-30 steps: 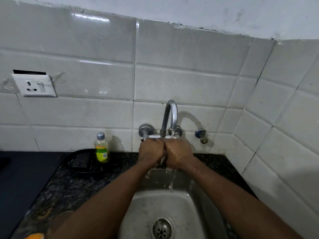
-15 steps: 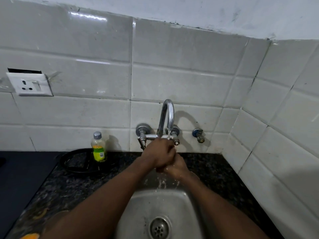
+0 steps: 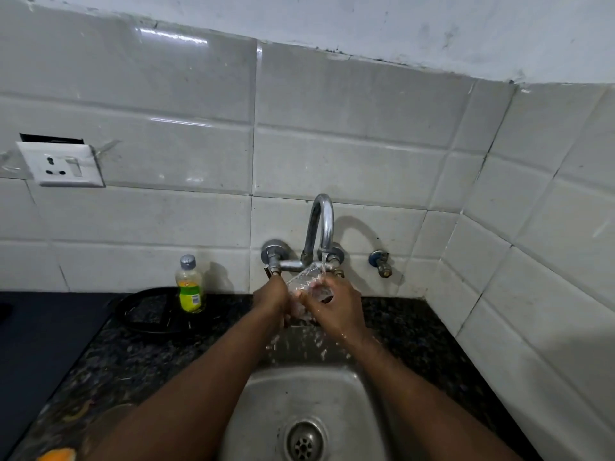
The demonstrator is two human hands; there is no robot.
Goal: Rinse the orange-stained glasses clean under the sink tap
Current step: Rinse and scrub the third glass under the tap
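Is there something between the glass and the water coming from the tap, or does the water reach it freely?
Nothing visible blocks it. The left hand and right hand hold the glass directly below the tap, and the stream lands on it.

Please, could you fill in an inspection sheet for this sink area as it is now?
Surface: dark speckled counter; steel sink, wet.
Job's things: clear glass tilted under running tap.
Clutter: yellow-green bottle on black round tray; orange scrap at near-left edge.
Hands: right hand grips glass; left hand at glass, fingers hidden.
Cables: nothing seen.
Surroundings: white tiled wall, socket, small side tap.
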